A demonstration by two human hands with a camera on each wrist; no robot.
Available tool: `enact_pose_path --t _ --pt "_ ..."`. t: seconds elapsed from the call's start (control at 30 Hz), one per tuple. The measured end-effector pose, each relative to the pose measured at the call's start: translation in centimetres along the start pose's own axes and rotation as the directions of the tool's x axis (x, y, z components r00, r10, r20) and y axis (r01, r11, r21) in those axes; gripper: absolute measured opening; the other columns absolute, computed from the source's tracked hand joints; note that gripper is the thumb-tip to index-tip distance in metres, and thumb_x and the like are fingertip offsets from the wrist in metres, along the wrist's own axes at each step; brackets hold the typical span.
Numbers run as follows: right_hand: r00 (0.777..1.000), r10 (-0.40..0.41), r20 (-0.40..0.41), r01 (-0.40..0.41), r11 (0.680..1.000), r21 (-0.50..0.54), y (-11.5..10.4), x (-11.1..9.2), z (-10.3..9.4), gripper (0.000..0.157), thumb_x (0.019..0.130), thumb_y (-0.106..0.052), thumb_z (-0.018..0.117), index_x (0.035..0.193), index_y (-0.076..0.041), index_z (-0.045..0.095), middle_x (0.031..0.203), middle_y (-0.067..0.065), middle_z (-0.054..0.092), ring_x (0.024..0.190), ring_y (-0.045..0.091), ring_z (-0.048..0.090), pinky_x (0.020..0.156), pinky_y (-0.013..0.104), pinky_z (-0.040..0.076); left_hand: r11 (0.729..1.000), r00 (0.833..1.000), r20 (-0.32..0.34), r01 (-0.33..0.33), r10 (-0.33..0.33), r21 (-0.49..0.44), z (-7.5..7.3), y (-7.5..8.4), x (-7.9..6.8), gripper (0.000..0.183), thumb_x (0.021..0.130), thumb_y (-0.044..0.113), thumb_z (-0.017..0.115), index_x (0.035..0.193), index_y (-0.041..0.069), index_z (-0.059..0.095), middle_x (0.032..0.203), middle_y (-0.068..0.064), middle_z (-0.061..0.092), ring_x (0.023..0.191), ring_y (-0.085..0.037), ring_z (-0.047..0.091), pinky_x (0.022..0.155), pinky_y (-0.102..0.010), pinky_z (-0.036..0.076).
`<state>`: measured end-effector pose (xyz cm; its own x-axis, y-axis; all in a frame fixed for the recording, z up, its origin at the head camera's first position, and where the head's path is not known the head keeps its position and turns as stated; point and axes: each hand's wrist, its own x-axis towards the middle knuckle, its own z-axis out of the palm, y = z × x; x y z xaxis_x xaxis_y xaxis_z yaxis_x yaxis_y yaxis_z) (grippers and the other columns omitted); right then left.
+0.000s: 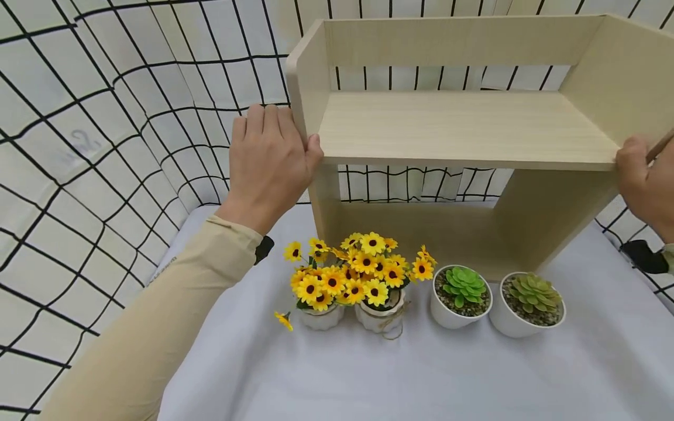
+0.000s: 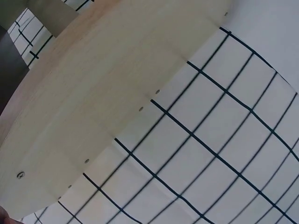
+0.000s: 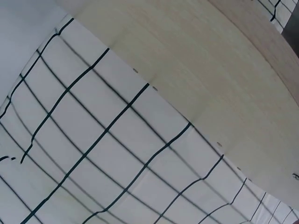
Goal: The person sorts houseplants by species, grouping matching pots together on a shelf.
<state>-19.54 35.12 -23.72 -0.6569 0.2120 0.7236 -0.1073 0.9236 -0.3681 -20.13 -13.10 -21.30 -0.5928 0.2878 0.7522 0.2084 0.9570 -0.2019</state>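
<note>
A light wooden two-tier shelf (image 1: 463, 126) stands upright on the white cloth, with a narrow back rail and tall side panels. My left hand (image 1: 271, 161) grips its left side panel, thumb at the front edge and fingers along the outer face. On the opposite side my right hand (image 1: 653, 181), partly cut off by the frame, holds the right panel's front edge. Screw heads dot the outer left panel (image 2: 88, 130) in the left wrist view. The right wrist view shows the outer right panel (image 3: 201, 79) close up.
Before the shelf stand two white pots of yellow artificial flowers (image 1: 363, 266), a bright green succulent (image 1: 463, 285) and a duller succulent (image 1: 536, 292) in white pots. One bloom (image 1: 284, 320) droops at the left. Black wire mesh (image 1: 105, 164) surrounds the white-covered surface (image 1: 421, 380).
</note>
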Motion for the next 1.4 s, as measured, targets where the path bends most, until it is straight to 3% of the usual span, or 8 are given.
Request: enact_pose_path --t 0.1,0.2,0.3,0.47,0.6,0.8,1.07,1.4 --pt "0.999 0.0 0.053 -0.001 1.0 0.023 -1.5 -0.2 0.4 0.062 0.095 -0.032 0.038 0.147 0.0 0.044 0.124 0.04 0.052 0.098 0.051 0.051 0.062 0.02 0.027 1.0 1.0 -0.005 0.027 -0.027 -0.002 -0.3 -1.2 -0.6 0.054 0.104 0.036 0.03 0.099 -0.011 0.058 0.092 -0.025 0.06 0.089 -0.04 0.048 0.076 -0.049 0.04" --pt "0.997 -0.026 0.076 0.023 0.999 0.042 -2.9 -0.3 0.9 0.069 0.094 -0.033 0.037 0.153 0.001 0.033 0.128 0.042 0.047 0.104 0.053 0.049 0.075 0.046 0.04 0.999 0.999 0.006 0.05 -0.05 0.003 -0.6 -2.4 -1.2 0.055 0.105 0.037 0.028 0.1 -0.011 0.056 0.091 -0.025 0.058 0.088 -0.039 0.046 0.077 -0.049 0.038" --pt "0.993 -0.079 0.086 0.081 0.997 -0.015 -4.0 -0.4 1.2 0.069 0.094 -0.036 0.034 0.144 0.011 0.035 0.124 0.044 0.045 0.106 0.057 0.046 0.076 0.069 0.033 0.998 0.998 0.012 0.06 -0.06 0.014 -0.9 -3.5 -1.8 0.057 0.105 0.037 0.027 0.102 -0.012 0.055 0.092 -0.025 0.056 0.088 -0.039 0.045 0.076 -0.049 0.037" --pt "0.986 -0.129 0.109 0.144 0.979 -0.144 -5.8 -0.3 1.6 0.069 0.096 -0.039 0.032 0.125 0.023 0.044 0.11 0.044 0.047 0.101 0.057 0.043 0.066 0.064 0.028 0.998 0.998 -0.016 0.066 -0.066 0.016 -1.1 -5.0 -2.4 0.059 0.105 0.037 0.026 0.104 -0.014 0.056 0.093 -0.027 0.057 0.09 -0.041 0.046 0.077 -0.051 0.038" --pt "0.972 -0.216 0.089 0.227 0.963 -0.147 -6.7 -0.3 2.4 0.069 0.097 -0.04 0.029 0.111 0.024 0.048 0.1 0.042 0.048 0.096 0.056 0.042 0.064 0.062 0.028 0.997 0.997 -0.013 0.076 -0.076 0.021 -1.3 -6.2 -3.1 0.061 0.104 0.038 0.023 0.104 -0.015 0.054 0.091 -0.028 0.055 0.088 -0.041 0.044 0.076 -0.051 0.036" --pt "0.967 -0.242 0.076 0.25 0.96 -0.126 -7.9 -0.4 3.1 0.066 0.098 -0.039 0.03 0.11 0.022 0.049 0.095 0.04 0.049 0.089 0.053 0.042 0.063 0.059 0.031 0.996 0.996 -0.04 0.082 -0.081 0.019 -1.4 -7.6 -3.7 0.06 0.104 0.038 0.023 0.102 -0.014 0.053 0.088 -0.028 0.053 0.087 -0.042 0.044 0.074 -0.052 0.035" --pt "0.961 -0.274 0.043 0.277 0.957 -0.091 -8.3 -0.7 3.2 0.063 0.096 -0.04 0.031 0.101 0.019 0.05 0.087 0.037 0.05 0.081 0.051 0.041 0.061 0.047 0.023 0.995 0.995 0.01 0.1 -0.1 0.008 -1.4 -8.1 -4.1 0.062 0.104 0.04 0.021 0.105 -0.015 0.05 0.09 -0.028 0.051 0.09 -0.043 0.043 0.077 -0.052 0.035" --pt "0.943 -0.327 0.056 0.33 0.943 -0.044 -7.9 -0.6 3.2 0.06 0.099 -0.037 0.034 0.105 0.02 0.053 0.091 0.037 0.053 0.085 0.051 0.044 0.066 0.056 0.029 0.992 0.993 0.014 0.118 -0.117 -0.035 -0.7 -8.1 -3.6 0.062 0.104 0.039 0.022 0.108 -0.017 0.049 0.091 -0.03 0.05 0.086 -0.043 0.04 0.074 -0.05 0.031"
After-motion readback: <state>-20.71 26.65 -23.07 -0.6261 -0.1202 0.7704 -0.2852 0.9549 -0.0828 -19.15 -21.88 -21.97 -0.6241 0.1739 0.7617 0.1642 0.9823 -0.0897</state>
